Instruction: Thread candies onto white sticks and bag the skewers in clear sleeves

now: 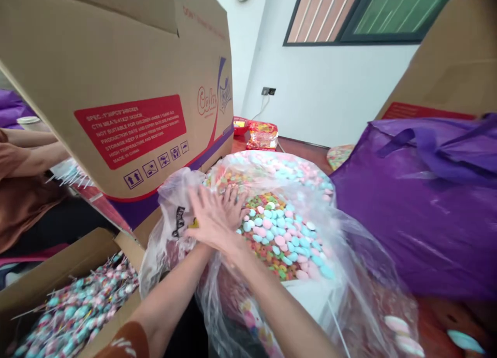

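My forearms cross over a clear plastic bag point(165, 257) lined with sweets. My right hand point(209, 218) reaches across to the left side, fingers spread, over the crumpled bag edge with dark print. Partly beneath it, my left hand point(234, 209) rests with its fingers apart at the edge of the sweets; its palm is hidden. Beside them lie pink, blue and white oval candies point(285, 233) heaped over small green, orange and red ring-shaped pieces point(262, 200). More pastel candies point(298, 169) sit under plastic at the back. I see nothing gripped in either hand.
A large printed cardboard carton point(155, 78) stands at left. Below it, an open box point(97, 236) contains wrapped lollipops point(81, 306). A purple bag point(419, 208) stands at right. Red packets point(262, 135) lie behind. Another person's arm point(34, 153) shows far left.
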`<state>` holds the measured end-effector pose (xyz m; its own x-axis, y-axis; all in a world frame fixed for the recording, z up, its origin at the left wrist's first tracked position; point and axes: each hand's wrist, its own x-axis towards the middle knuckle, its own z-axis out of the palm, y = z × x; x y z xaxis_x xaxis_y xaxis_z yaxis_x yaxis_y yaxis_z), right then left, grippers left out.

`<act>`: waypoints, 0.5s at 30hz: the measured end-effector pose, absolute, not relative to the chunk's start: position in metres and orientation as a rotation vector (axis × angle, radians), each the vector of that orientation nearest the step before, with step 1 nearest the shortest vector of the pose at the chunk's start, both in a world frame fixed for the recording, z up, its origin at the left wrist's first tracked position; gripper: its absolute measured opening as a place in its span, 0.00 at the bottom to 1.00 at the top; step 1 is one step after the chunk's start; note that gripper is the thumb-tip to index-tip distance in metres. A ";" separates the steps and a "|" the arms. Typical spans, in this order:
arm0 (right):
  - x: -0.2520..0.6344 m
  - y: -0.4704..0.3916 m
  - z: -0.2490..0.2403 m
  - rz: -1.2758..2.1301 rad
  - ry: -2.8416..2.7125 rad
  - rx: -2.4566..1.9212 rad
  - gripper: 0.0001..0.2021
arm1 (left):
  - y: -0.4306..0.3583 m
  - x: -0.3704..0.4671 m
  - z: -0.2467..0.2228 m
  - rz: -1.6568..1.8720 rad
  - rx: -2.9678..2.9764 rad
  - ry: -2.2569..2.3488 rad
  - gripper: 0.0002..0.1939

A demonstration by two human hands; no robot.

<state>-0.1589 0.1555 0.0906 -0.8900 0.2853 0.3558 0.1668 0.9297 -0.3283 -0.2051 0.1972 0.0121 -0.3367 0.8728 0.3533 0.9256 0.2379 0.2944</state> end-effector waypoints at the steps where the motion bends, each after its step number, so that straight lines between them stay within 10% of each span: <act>1: -0.172 0.149 0.088 0.356 -2.802 -0.290 0.64 | 0.197 -0.204 0.012 -0.668 -1.741 -2.369 0.28; 5: -0.192 0.124 0.061 0.019 -3.029 -0.004 0.60 | 0.195 -0.201 0.009 -0.637 -1.691 -2.256 0.27; 10: -0.196 0.108 0.044 -0.120 -2.950 0.085 0.07 | 0.196 -0.200 0.004 -0.656 -1.631 -2.230 0.27; 15: -0.206 0.130 0.053 0.151 -2.801 -0.286 0.10 | 0.196 -0.200 0.005 -0.663 -1.634 -2.214 0.26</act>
<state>-0.2062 0.1304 0.0532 -0.9285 0.2135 0.3039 0.1797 0.9743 -0.1357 -0.2002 0.1962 0.0046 -0.3013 0.8097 0.5035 0.9532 0.2423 0.1808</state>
